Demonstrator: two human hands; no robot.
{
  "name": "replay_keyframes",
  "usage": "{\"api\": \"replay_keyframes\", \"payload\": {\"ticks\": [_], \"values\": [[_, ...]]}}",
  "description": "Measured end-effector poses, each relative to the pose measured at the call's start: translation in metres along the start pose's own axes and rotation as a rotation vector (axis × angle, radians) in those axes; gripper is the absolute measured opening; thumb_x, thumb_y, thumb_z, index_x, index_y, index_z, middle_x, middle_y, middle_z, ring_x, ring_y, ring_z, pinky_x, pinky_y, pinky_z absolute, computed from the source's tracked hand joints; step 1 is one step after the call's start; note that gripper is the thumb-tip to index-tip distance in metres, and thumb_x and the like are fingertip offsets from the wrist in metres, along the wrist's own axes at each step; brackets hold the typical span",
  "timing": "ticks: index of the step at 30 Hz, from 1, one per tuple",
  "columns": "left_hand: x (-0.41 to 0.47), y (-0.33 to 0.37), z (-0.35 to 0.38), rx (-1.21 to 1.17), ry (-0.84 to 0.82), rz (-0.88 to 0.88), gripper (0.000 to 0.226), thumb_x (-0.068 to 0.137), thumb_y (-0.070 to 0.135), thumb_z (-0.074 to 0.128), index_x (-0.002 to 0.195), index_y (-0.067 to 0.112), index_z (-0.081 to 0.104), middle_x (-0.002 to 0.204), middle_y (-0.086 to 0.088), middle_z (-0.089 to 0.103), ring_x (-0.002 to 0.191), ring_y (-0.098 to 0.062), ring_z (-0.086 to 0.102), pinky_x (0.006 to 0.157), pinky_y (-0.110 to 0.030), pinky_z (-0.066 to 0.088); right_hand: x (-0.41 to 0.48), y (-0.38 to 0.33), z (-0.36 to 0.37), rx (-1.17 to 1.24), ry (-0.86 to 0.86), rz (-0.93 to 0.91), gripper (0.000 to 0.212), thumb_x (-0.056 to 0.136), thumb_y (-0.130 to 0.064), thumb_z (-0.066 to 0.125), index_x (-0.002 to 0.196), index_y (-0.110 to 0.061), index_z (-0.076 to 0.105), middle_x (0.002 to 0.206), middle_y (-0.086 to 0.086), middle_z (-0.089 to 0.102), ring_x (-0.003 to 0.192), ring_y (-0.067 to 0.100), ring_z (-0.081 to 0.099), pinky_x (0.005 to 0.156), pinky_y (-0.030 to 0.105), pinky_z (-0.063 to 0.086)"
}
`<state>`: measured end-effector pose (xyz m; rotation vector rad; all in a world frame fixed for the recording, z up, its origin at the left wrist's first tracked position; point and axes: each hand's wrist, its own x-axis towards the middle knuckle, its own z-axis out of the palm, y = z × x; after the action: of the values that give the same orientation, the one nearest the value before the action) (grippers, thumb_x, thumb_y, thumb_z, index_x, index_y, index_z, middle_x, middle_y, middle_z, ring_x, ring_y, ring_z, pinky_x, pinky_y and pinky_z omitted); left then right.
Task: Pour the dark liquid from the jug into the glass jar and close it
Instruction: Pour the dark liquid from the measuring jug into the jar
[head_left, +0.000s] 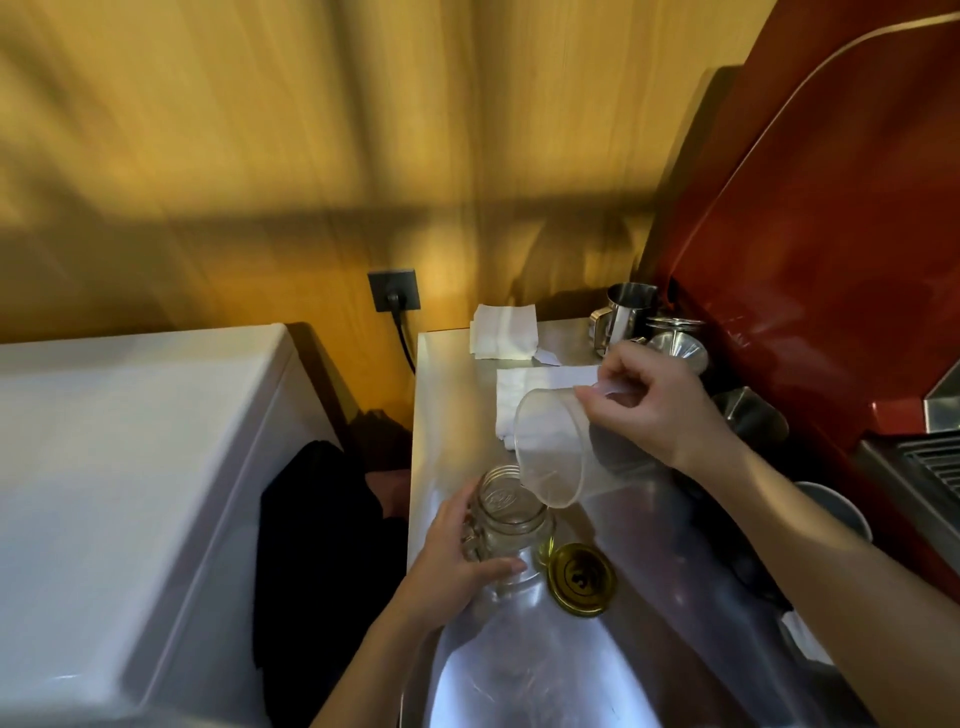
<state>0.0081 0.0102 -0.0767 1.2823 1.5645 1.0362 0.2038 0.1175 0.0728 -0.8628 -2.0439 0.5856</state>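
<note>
Gripping the clear jug (550, 447) by its base end, the right hand (649, 405) has its fingers (589, 397) clamped on it, tipped so its long axis runs down-left, spout over the glass jar (511, 519). The left hand (452, 561) wraps the upright, open-mouthed jar on the steel bench (649, 519). The gold lid (582, 579) lies just beside it.

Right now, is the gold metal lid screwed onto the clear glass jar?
No, the gold metal lid lies on the steel counter beside the open clear glass jar.
</note>
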Motion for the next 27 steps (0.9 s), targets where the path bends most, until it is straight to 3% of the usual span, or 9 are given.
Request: {"api": "replay_keyframes", "payload": {"ticks": [3, 6, 10, 14, 19, 27], "values": [[0.0, -0.002, 0.001, 0.013, 0.01, 0.008, 0.095, 0.055, 0.038, 0.086, 0.137, 0.038, 0.037, 0.134, 0.001, 0.05, 0.125, -0.015, 0.048, 0.108, -0.043, 0.041, 0.004, -0.009, 0.002, -0.044, -0.083, -0.051, 0.022, 0.074, -0.016, 0.073, 0.067, -0.01, 0.054, 0.058, 0.003, 0.051, 0.055, 0.021, 0.048, 0.054, 0.037, 0.039], [0.0, -0.003, 0.001, 0.028, 0.009, 0.019, 0.094, 0.054, 0.046, 0.084, 0.135, 0.044, 0.037, 0.134, 0.005, 0.049, 0.125, -0.013, 0.047, 0.107, -0.037, 0.041, 0.008, -0.017, 0.003, -0.075, -0.135, -0.104, 0.022, 0.075, -0.015, 0.073, 0.067, -0.009, 0.054, 0.056, -0.006, 0.046, 0.053, 0.016, 0.045, 0.055, 0.037, 0.039], [0.001, -0.007, 0.002, 0.034, 0.019, 0.017, 0.098, 0.051, 0.053, 0.083, 0.136, 0.047, 0.035, 0.135, 0.006, 0.048, 0.125, -0.012, 0.047, 0.107, -0.036, 0.041, 0.014, -0.023, 0.004, -0.125, -0.157, -0.146, 0.023, 0.074, -0.016, 0.075, 0.066, -0.01, 0.054, 0.054, -0.015, 0.042, 0.051, 0.007, 0.041, 0.053, 0.03, 0.034], [0.001, -0.009, 0.002, 0.045, 0.029, 0.036, 0.088, 0.054, 0.048, 0.085, 0.122, 0.066, 0.032, 0.134, 0.01, 0.047, 0.124, -0.006, 0.045, 0.1, -0.021, 0.039, 0.016, -0.027, 0.004, -0.166, -0.191, -0.186, 0.024, 0.072, -0.017, 0.077, 0.065, -0.01, 0.054, 0.052, -0.019, 0.04, 0.049, 0.002, 0.039, 0.051, 0.023, 0.029], [0.002, -0.011, 0.003, 0.046, 0.042, 0.054, 0.089, 0.053, 0.052, 0.084, 0.126, 0.062, 0.034, 0.136, 0.008, 0.047, 0.126, -0.01, 0.045, 0.108, -0.038, 0.041, 0.017, -0.033, 0.007, -0.236, -0.221, -0.292, 0.025, 0.071, -0.016, 0.078, 0.065, -0.005, 0.056, 0.051, -0.007, 0.046, 0.047, 0.017, 0.044, 0.048, 0.024, 0.03], [0.005, -0.016, 0.005, 0.055, 0.059, 0.059, 0.091, 0.053, 0.054, 0.086, 0.126, 0.065, 0.032, 0.136, 0.011, 0.047, 0.126, -0.01, 0.045, 0.105, -0.037, 0.043, 0.021, -0.039, 0.011, -0.302, -0.302, -0.407, 0.024, 0.072, -0.017, 0.077, 0.065, -0.006, 0.057, 0.055, -0.002, 0.049, 0.049, 0.018, 0.045, 0.046, 0.036, 0.039]]}}
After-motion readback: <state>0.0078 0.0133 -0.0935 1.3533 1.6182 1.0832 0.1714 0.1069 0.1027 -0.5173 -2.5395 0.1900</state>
